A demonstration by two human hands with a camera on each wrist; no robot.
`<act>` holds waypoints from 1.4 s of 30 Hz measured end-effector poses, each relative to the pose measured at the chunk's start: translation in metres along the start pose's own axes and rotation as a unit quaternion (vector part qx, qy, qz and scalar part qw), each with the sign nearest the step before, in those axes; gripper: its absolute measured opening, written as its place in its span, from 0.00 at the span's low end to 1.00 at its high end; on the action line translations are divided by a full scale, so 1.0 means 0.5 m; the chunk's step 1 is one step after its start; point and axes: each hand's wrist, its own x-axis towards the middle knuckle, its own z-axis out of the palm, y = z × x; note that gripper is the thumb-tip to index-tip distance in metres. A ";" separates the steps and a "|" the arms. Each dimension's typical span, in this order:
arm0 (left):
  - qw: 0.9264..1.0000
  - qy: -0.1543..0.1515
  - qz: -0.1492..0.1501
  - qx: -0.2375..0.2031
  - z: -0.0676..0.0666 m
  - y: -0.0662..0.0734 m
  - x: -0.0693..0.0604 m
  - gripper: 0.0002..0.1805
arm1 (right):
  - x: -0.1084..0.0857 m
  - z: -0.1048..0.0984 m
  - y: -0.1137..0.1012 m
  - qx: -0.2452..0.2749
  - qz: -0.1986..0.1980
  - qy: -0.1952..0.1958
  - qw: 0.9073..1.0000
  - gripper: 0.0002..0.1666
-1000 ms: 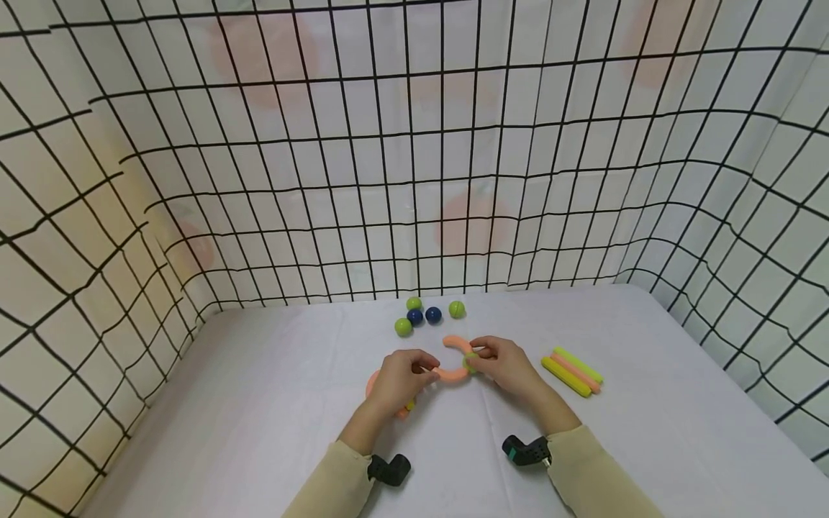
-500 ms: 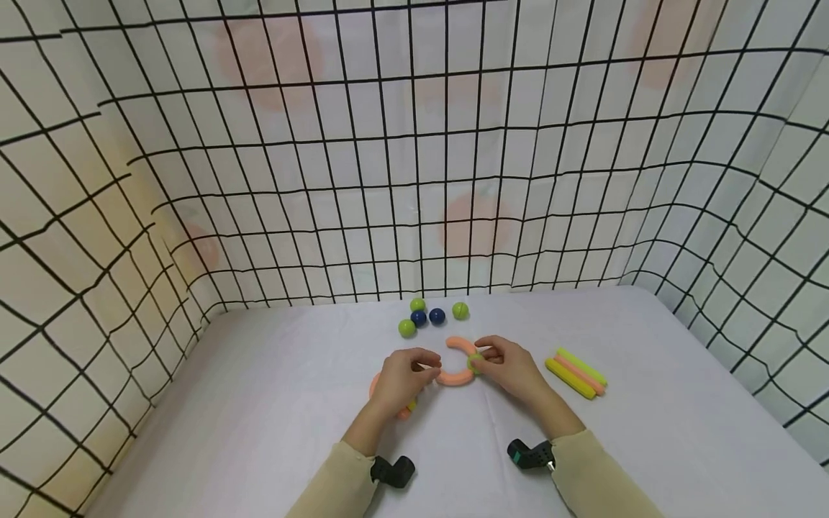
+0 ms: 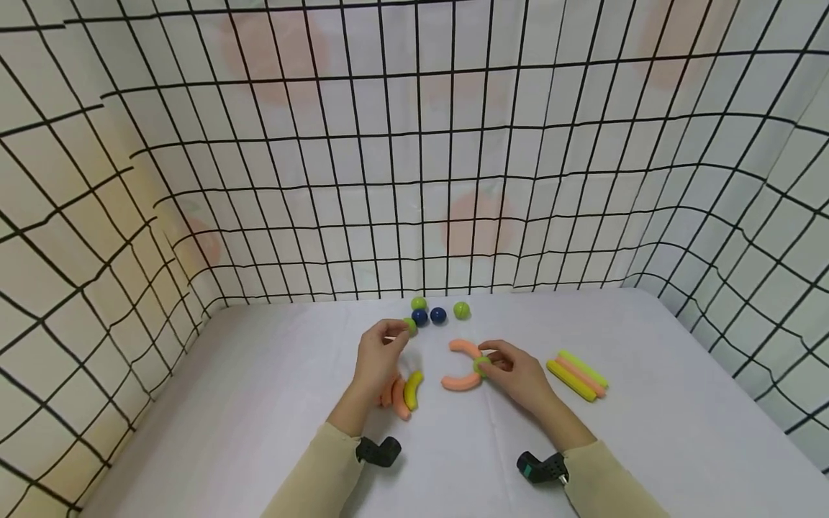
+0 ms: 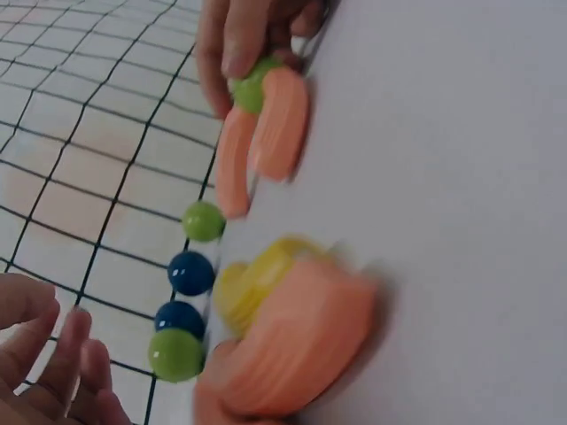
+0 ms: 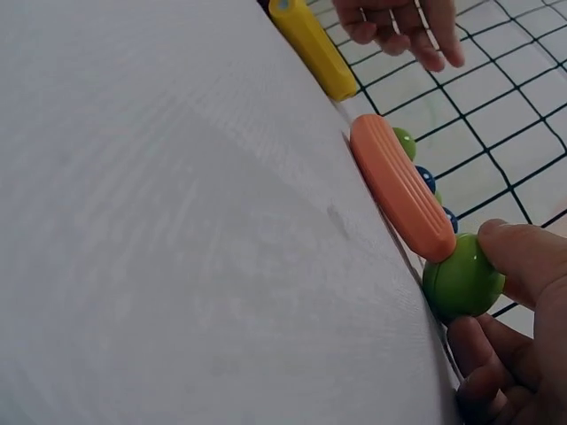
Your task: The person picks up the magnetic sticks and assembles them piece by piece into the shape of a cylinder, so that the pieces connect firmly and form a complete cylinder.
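My right hand (image 3: 514, 370) pinches a green ball (image 5: 462, 279) between thumb and fingers. Two curved orange pieces, an upper one (image 3: 465, 347) and a lower one (image 3: 461, 382), join that ball in a C shape on the white table. At the back, my left hand (image 3: 378, 352) reaches to a loose green ball (image 3: 411, 326), which its fingertips partly cover in the head view. In the left wrist view its fingers (image 4: 62, 372) are spread and stand apart from the balls. Next to that ball lie two dark blue balls (image 3: 419, 317) and further green balls (image 3: 462, 310).
Below the left hand lie a curved yellow piece (image 3: 412, 391) and several curved orange pieces (image 3: 400, 399), partly hidden by the wrist. On the right are straight yellow (image 3: 571, 380), orange (image 3: 599, 389) and lime (image 3: 584, 367) sticks. A black grid net (image 3: 447, 180) encloses the table (image 3: 272, 403).
My left hand has left the lower orange piece and moved back and left to the loose green ball, uncovering the curved pieces. My right hand keeps its pinch on the joined ball.
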 end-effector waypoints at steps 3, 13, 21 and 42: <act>0.999 -0.001 0.005 0.048 -0.011 0.007 0.025 0.15 | -0.005 -0.001 0.003 -0.007 -0.004 0.010 1.000 0.22; 0.990 -0.060 -0.041 0.122 -0.004 -0.020 0.092 0.27 | -0.006 0.009 0.005 -0.020 -0.015 0.017 1.000 0.21; 0.992 -0.052 -0.085 0.074 0.004 -0.037 0.122 0.26 | -0.007 0.012 -0.001 -0.048 -0.006 0.026 0.999 0.19; 0.980 -0.039 -0.086 0.175 0.017 -0.050 0.127 0.21 | -0.005 0.010 0.002 -0.055 -0.013 0.020 0.998 0.21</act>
